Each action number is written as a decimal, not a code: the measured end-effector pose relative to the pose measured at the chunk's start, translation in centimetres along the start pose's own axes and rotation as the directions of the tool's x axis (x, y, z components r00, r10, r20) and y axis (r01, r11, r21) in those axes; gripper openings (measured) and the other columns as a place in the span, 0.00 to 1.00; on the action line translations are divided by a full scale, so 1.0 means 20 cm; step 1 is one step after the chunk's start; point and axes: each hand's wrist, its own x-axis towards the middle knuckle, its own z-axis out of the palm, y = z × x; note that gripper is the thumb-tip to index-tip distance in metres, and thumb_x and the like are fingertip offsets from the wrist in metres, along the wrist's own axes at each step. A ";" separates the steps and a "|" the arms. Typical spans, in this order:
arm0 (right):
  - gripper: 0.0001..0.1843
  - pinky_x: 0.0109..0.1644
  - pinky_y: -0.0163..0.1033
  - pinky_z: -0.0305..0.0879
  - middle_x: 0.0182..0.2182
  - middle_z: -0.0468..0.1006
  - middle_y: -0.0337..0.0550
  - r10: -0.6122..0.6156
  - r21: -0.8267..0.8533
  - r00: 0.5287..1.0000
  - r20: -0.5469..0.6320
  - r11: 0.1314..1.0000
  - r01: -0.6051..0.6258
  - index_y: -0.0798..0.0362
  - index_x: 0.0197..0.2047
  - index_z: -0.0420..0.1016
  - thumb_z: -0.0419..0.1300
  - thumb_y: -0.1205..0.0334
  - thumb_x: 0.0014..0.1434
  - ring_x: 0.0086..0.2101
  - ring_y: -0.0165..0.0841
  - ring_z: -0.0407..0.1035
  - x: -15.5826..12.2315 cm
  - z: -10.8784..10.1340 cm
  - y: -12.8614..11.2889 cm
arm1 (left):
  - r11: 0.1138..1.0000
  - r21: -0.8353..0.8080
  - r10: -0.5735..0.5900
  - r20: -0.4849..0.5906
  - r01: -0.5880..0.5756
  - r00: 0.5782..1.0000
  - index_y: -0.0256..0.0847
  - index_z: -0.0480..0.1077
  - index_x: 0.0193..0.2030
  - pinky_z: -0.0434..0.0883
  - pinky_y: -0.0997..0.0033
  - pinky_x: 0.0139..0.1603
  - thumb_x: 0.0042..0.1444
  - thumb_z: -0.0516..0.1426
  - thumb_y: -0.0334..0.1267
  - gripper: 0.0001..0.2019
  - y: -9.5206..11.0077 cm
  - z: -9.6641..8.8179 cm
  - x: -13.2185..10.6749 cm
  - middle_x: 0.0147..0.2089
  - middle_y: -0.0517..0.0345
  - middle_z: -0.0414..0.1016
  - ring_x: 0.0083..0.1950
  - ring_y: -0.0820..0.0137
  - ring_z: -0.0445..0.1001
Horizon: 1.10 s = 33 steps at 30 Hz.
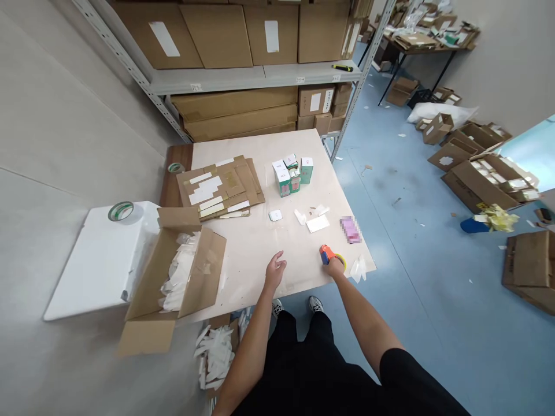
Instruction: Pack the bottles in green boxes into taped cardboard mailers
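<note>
While the right hand (335,268) closes over a tape dispenser (325,253), gripping it from the near side, the dispenser sits at the near right edge of the counter (255,242); its orange-and-blue head points away from the person and a yellow roll shows under the fingers. The left hand (275,269) is just to the left, open with fingers loosely spread, low over the bare counter and holding nothing; whether it touches the surface cannot be told. A crumpled clear wrapper (359,268) lies just right of the dispenser at the counter's corner. Farther in are a pink packet (350,229), a white card (318,223) and a small white label (275,215). Beyond them stands a cluster of green-and-white boxes (291,173), with flattened cardboard (221,188) to its left. An open carton (182,271) of white packing overhangs the counter's left side.
</note>
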 end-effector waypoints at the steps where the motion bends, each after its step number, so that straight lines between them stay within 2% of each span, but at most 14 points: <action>1: 0.17 0.54 0.44 0.68 0.48 0.81 0.58 0.007 0.074 1.000 0.029 0.997 -0.009 0.56 0.47 0.78 0.67 0.62 0.54 0.51 0.48 0.75 -0.01 -0.02 -0.02 | 1.000 -0.001 0.002 0.007 -0.002 1.000 0.42 0.72 0.63 0.71 0.57 0.62 0.57 0.63 0.48 0.28 0.01 -0.03 0.01 0.64 0.45 0.75 0.55 0.60 0.80; 3: 0.14 0.48 0.42 0.70 0.42 0.83 0.53 -0.005 0.222 0.998 0.059 0.975 -0.008 0.55 0.42 0.77 0.67 0.58 0.53 0.45 0.46 0.77 -0.05 -0.07 -0.08 | 1.000 -0.009 0.005 0.019 -0.005 1.000 0.42 0.72 0.63 0.72 0.58 0.61 0.56 0.63 0.48 0.28 0.05 -0.08 0.03 0.62 0.45 0.77 0.54 0.60 0.80; 5: 0.14 0.43 0.41 0.71 0.36 0.82 0.47 -0.077 0.420 0.997 0.019 0.905 0.062 0.54 0.39 0.75 0.66 0.53 0.54 0.40 0.42 0.77 -0.13 -0.11 -0.16 | 1.000 -0.021 0.017 0.038 -0.016 0.999 0.40 0.73 0.62 0.71 0.58 0.61 0.56 0.63 0.48 0.28 0.12 -0.12 0.05 0.59 0.46 0.79 0.54 0.60 0.80; 6: 0.16 0.42 0.41 0.72 0.34 0.82 0.44 -0.138 0.526 0.990 -0.020 0.841 0.128 0.53 0.39 0.74 0.66 0.50 0.54 0.39 0.41 0.77 -0.17 -0.12 -0.21 | 0.999 -0.024 0.028 0.053 -0.027 0.998 0.40 0.73 0.62 0.72 0.57 0.61 0.56 0.63 0.47 0.27 0.17 -0.13 0.06 0.57 0.46 0.80 0.53 0.60 0.80; 7: 0.18 0.42 0.42 0.72 0.33 0.81 0.42 -0.210 0.648 0.975 -0.070 0.734 0.204 0.53 0.39 0.73 0.67 0.48 0.52 0.38 0.40 0.77 -0.23 -0.14 -0.26 | 0.999 -0.027 0.046 0.071 -0.044 0.996 0.40 0.73 0.61 0.72 0.57 0.61 0.57 0.62 0.47 0.26 0.23 -0.14 0.07 0.55 0.46 0.81 0.54 0.60 0.80; 9: 0.23 0.47 0.46 0.74 0.35 0.82 0.42 -0.378 0.800 0.913 -0.154 0.495 0.340 0.52 0.42 0.72 0.69 0.46 0.50 0.40 0.40 0.77 -0.35 -0.17 -0.36 | 0.995 -0.030 0.098 0.103 -0.095 0.990 0.40 0.74 0.61 0.73 0.57 0.59 0.58 0.62 0.47 0.25 0.37 -0.16 0.08 0.51 0.48 0.82 0.54 0.60 0.80; 10: 0.26 0.49 0.48 0.73 0.38 0.83 0.42 -0.440 0.823 0.878 -0.189 0.416 0.386 0.51 0.45 0.72 0.71 0.46 0.49 0.41 0.41 0.77 -0.41 -0.19 -0.42 | 0.991 -0.033 0.136 0.112 -0.133 0.984 0.41 0.74 0.60 0.74 0.58 0.58 0.59 0.62 0.47 0.24 0.45 -0.18 0.08 0.50 0.48 0.82 0.54 0.60 0.79; 12: 0.30 0.53 0.51 0.73 0.43 0.83 0.45 -0.532 0.813 0.814 -0.234 0.353 0.464 0.51 0.51 0.72 0.72 0.46 0.50 0.45 0.42 0.77 -0.53 -0.24 -0.52 | 0.966 -0.047 0.258 0.098 -0.255 0.961 0.44 0.76 0.58 0.74 0.59 0.57 0.61 0.61 0.46 0.20 0.61 -0.21 0.06 0.54 0.48 0.80 0.55 0.61 0.79; 15: 0.34 0.58 0.53 0.70 0.52 0.81 0.50 -0.636 0.770 0.714 -0.293 0.286 0.571 0.49 0.60 0.70 0.71 0.46 0.54 0.52 0.44 0.75 -0.68 -0.35 -0.65 | 0.899 -0.046 0.438 0.078 -0.436 0.896 0.45 0.75 0.58 0.75 0.61 0.58 0.64 0.59 0.45 0.18 0.86 -0.27 0.01 0.62 0.48 0.76 0.56 0.62 0.78; 20: 0.34 0.64 0.52 0.66 0.62 0.74 0.48 -0.749 0.681 0.547 -0.374 0.178 0.710 0.45 0.65 0.68 0.70 0.54 0.57 0.59 0.44 0.70 -0.80 -0.53 -0.79 | 0.794 0.051 0.599 0.104 -0.606 0.794 0.46 0.77 0.57 0.75 0.63 0.58 0.66 0.58 0.44 0.16 1.18 -0.37 -0.11 0.61 0.51 0.77 0.60 0.62 0.76; 24: 0.32 0.61 0.51 0.69 0.59 0.76 0.47 -0.816 0.636 0.454 -0.357 0.143 0.759 0.45 0.64 0.69 0.69 0.56 0.58 0.57 0.44 0.70 -0.81 -0.69 -0.85 | 0.700 0.215 0.640 0.236 -0.681 0.732 0.47 0.80 0.56 0.72 0.57 0.65 0.67 0.56 0.44 0.16 1.36 -0.41 -0.18 0.59 0.52 0.79 0.63 0.61 0.74; 28: 0.22 0.55 0.50 0.71 0.50 0.80 0.45 -0.852 0.513 0.358 -0.383 0.127 0.849 0.47 0.57 0.74 0.67 0.57 0.59 0.49 0.42 0.72 -0.80 -0.85 -0.88 | 0.561 0.351 0.641 0.388 -0.749 0.662 0.50 0.79 0.59 0.67 0.50 0.71 0.68 0.55 0.39 0.17 1.51 -0.42 -0.27 0.64 0.55 0.77 0.67 0.59 0.70; 31: 0.15 0.54 0.49 0.70 0.46 0.78 0.46 -0.854 0.405 0.276 -0.440 0.085 0.910 0.48 0.53 0.75 0.63 0.60 0.62 0.47 0.42 0.71 -0.78 -0.93 -0.89 | 0.463 0.445 0.663 0.400 -0.767 0.633 0.53 0.79 0.58 0.68 0.49 0.70 0.67 0.55 0.36 0.17 1.59 -0.39 -0.34 0.64 0.57 0.76 0.68 0.58 0.70; 33: 0.16 0.57 0.51 0.69 0.47 0.77 0.47 -0.853 0.347 0.239 -0.465 0.073 0.935 0.48 0.53 0.74 0.61 0.62 0.62 0.49 0.43 0.70 -0.77 -0.97 -0.90 | 0.405 0.498 0.691 0.383 -0.767 0.614 0.54 0.81 0.55 0.69 0.48 0.69 0.67 0.55 0.36 0.16 1.63 -0.35 -0.39 0.64 0.58 0.76 0.68 0.57 0.70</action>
